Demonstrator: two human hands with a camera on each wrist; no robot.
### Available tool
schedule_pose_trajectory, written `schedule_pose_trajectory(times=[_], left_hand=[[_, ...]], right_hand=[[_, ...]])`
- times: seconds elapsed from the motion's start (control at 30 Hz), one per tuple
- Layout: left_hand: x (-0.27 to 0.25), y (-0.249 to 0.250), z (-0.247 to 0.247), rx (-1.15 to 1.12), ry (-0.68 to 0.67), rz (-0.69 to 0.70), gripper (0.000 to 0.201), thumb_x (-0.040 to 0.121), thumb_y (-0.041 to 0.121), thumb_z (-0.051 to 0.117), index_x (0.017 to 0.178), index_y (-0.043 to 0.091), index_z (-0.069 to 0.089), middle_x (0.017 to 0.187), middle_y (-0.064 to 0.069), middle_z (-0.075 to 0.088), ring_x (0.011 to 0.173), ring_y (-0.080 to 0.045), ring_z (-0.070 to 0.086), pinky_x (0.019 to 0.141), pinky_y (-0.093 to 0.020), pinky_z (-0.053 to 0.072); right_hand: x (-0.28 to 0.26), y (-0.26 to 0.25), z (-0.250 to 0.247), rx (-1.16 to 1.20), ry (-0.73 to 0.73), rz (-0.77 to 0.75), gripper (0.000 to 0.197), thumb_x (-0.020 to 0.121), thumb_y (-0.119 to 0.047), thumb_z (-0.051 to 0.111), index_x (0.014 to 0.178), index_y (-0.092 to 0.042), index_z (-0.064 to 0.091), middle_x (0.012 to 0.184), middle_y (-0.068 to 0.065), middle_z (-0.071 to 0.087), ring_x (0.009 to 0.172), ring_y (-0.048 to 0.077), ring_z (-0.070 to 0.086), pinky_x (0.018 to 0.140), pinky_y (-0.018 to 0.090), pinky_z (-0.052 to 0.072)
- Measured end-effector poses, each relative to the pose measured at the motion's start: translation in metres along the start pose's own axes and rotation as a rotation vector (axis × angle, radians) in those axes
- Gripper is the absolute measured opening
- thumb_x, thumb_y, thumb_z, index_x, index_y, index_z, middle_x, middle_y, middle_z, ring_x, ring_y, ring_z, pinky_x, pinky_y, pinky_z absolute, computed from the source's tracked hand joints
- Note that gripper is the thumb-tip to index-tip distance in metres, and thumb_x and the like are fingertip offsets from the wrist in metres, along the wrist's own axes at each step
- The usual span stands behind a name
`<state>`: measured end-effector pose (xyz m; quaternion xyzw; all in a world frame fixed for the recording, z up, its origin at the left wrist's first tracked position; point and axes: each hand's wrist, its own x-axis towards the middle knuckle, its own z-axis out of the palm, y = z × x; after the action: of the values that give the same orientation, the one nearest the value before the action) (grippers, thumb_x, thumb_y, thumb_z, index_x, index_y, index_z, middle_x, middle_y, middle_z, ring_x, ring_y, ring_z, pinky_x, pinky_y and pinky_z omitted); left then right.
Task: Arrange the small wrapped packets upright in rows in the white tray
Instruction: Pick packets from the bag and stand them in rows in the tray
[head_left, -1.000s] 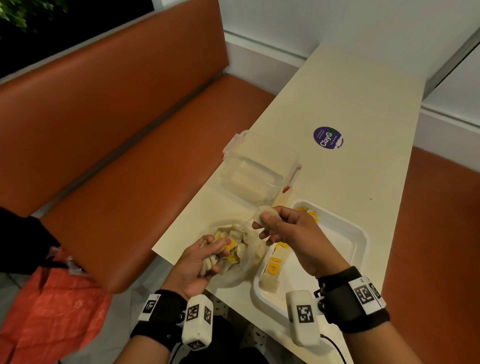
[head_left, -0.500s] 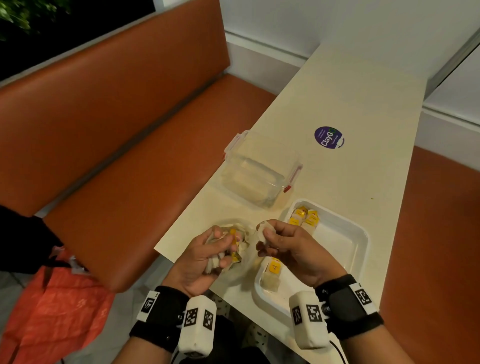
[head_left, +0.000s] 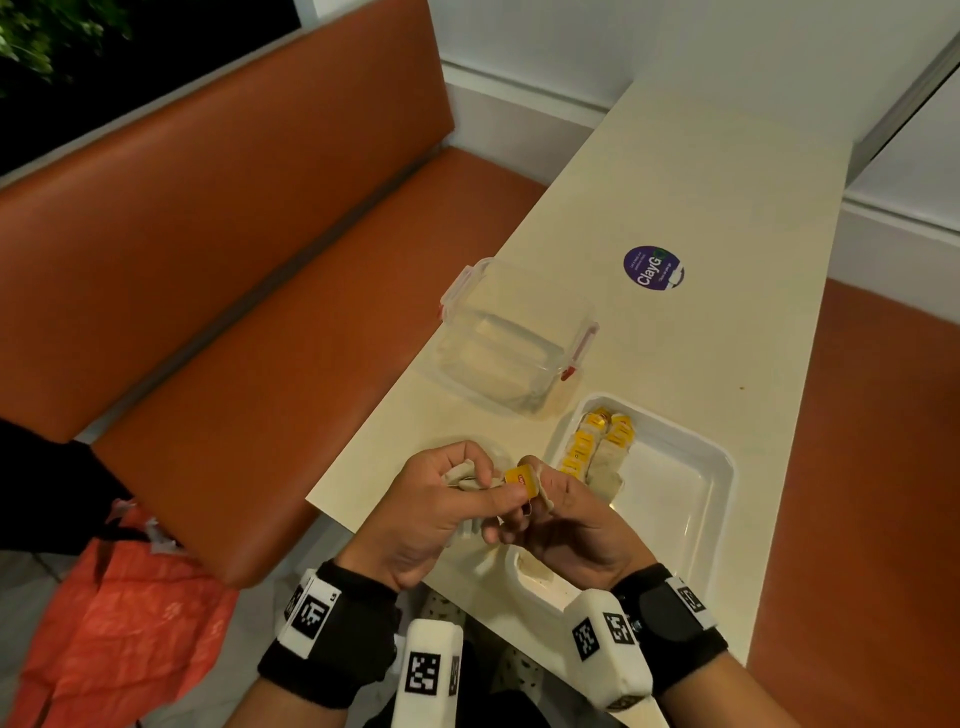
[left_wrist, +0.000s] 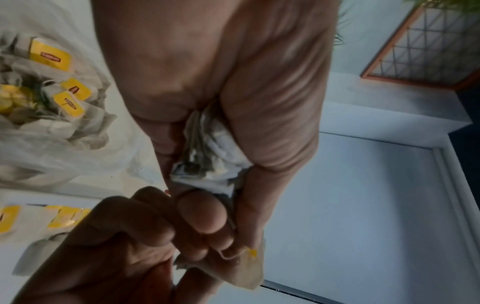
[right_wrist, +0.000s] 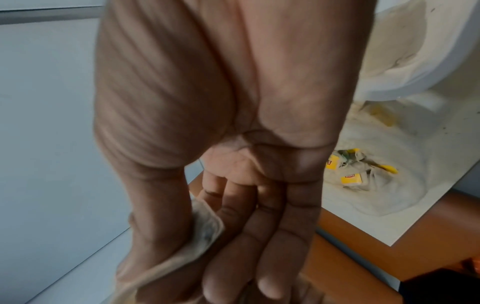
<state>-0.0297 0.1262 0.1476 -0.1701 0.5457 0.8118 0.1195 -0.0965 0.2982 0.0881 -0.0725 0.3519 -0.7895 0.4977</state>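
The packets are small pale paper tea bags with yellow tags. My left hand (head_left: 467, 483) grips a bunch of them (left_wrist: 207, 148) in its curled fingers. Close against it, my right hand (head_left: 540, 499) pinches one packet (right_wrist: 205, 228) between thumb and fingers; its yellow tag (head_left: 521, 475) shows between the two hands. Both hands hover over the table's front edge, just left of the white tray (head_left: 722, 467). Two short rows of packets (head_left: 597, 447) stand along the tray's far left side. More loose packets (left_wrist: 52, 92) lie in a clear plastic bag on the table, hidden under my hands in the head view.
An open clear plastic box (head_left: 514, 338) with red clips stands behind my hands. A round purple sticker (head_left: 653, 267) is on the table further back. An orange bench (head_left: 260, 260) runs along the left, with a red bag (head_left: 119, 623) on the floor.
My right hand has drawn back from the tray's left edge to meet the left hand. The left hand has lifted off the bag with its packets. A yellow tag now shows between them.
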Motion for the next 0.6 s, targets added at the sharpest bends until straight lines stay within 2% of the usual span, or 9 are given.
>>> schedule_pose_trajectory(times=[0.1,0.17,0.23,0.3,0.37,0.4,0.43,0.5,0.6], left_hand=[[0.003,-0.003,0.003,0.062,0.02,-0.009,0.032,0.076,0.004,0.086,0.072,0.013,0.055,0.082,-0.028,0.063,0.065,-0.029,0.064,0.052,-0.032,0.05],[0.004,-0.005,0.005,0.077,0.016,-0.021,0.032,0.075,0.005,0.087,0.07,0.014,0.057,0.082,-0.026,0.063,0.068,-0.031,0.063,0.052,-0.032,0.049],[0.005,-0.008,0.009,0.082,0.001,-0.035,0.032,0.076,0.004,0.086,0.07,0.015,0.057,0.083,-0.026,0.064,0.07,-0.03,0.064,0.052,-0.032,0.049],[0.006,-0.012,0.013,0.08,-0.008,-0.038,0.033,0.078,0.004,0.086,0.069,0.016,0.057,0.086,-0.027,0.067,0.071,-0.03,0.066,0.052,-0.031,0.048],[0.007,-0.014,0.017,0.094,0.006,-0.037,0.033,0.08,0.003,0.085,0.07,0.015,0.056,0.088,-0.026,0.071,0.071,-0.029,0.067,0.052,-0.031,0.048],[0.008,-0.015,0.019,0.105,0.011,-0.035,0.034,0.081,0.003,0.085,0.069,0.016,0.055,0.088,-0.025,0.072,0.071,-0.029,0.068,0.053,-0.031,0.048],[0.009,-0.016,0.021,0.117,0.015,-0.033,0.034,0.081,0.004,0.085,0.069,0.016,0.055,0.088,-0.024,0.073,0.071,-0.029,0.068,0.053,-0.031,0.047],[0.01,-0.017,0.024,0.139,0.027,-0.035,0.036,0.08,0.004,0.085,0.067,0.018,0.056,0.085,-0.023,0.074,0.073,-0.03,0.069,0.053,-0.032,0.047],[0.012,-0.019,0.026,0.165,0.049,-0.036,0.037,0.079,0.006,0.087,0.065,0.021,0.056,0.084,-0.026,0.073,0.073,-0.029,0.069,0.055,-0.032,0.046]], right_hand=[[-0.005,0.003,-0.004,0.021,0.06,-0.005,0.03,0.082,-0.034,0.087,0.082,-0.017,0.062,0.085,0.011,0.065,0.083,0.035,0.063,0.092,0.055,0.031],[-0.008,0.002,-0.007,0.051,0.065,-0.02,0.027,0.083,-0.032,0.085,0.083,-0.019,0.062,0.089,0.011,0.069,0.085,0.036,0.064,0.092,0.054,0.032],[-0.01,0.001,-0.01,0.059,0.043,-0.026,0.013,0.09,-0.015,0.072,0.084,-0.019,0.061,0.089,0.009,0.071,0.083,0.037,0.069,0.091,0.051,0.034],[-0.011,0.001,-0.016,0.067,0.058,0.0,0.021,0.093,0.001,0.057,0.087,-0.018,0.063,0.088,0.01,0.072,0.081,0.035,0.07,0.092,0.051,0.036],[-0.013,-0.002,-0.017,0.077,0.082,0.014,0.02,0.088,-0.001,0.071,0.1,-0.015,0.064,0.095,0.013,0.068,0.079,0.032,0.065,0.097,0.054,0.033],[-0.015,-0.001,-0.02,0.082,0.092,0.004,0.032,0.082,-0.006,0.082,0.106,-0.014,0.062,0.099,0.014,0.066,0.078,0.028,0.062,0.098,0.054,0.032],[-0.016,-0.001,-0.022,0.065,0.115,0.01,0.042,0.076,-0.011,0.089,0.108,-0.013,0.061,0.1,0.013,0.064,0.076,0.025,0.061,0.096,0.052,0.036],[-0.02,-0.003,-0.024,0.037,0.17,0.016,0.048,0.069,-0.018,0.095,0.102,-0.015,0.06,0.094,0.011,0.064,0.075,0.021,0.059,0.085,0.037,0.046],[-0.025,-0.004,-0.029,-0.018,0.259,0.017,0.032,0.081,-0.013,0.085,0.094,-0.016,0.056,0.084,0.006,0.065,0.071,0.017,0.06,0.071,0.028,0.042]])
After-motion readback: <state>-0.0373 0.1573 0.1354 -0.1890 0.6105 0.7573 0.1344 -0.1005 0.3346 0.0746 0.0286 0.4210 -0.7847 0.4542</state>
